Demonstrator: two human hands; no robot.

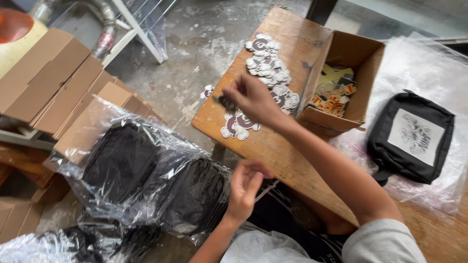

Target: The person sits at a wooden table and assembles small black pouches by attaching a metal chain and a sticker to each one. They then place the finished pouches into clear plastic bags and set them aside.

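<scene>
My right hand point(251, 100) reaches across the wooden table point(273, 151) and pinches a small dark piece at its fingertips, just above a pile of round white-and-maroon stickers point(270, 73). More of these stickers point(239, 125) lie right under the hand. My left hand point(243, 187) is low near my lap, fingers curled on a thin whitish strip point(267, 190). Below it lie black bags wrapped in clear plastic point(146, 180).
An open cardboard box point(348, 53) with colourful stickers stands on the table at the right. A black pouch with a white printed patch point(412, 139) lies on clear plastic. Flat cardboard boxes point(53, 83) are stacked at the left on the concrete floor.
</scene>
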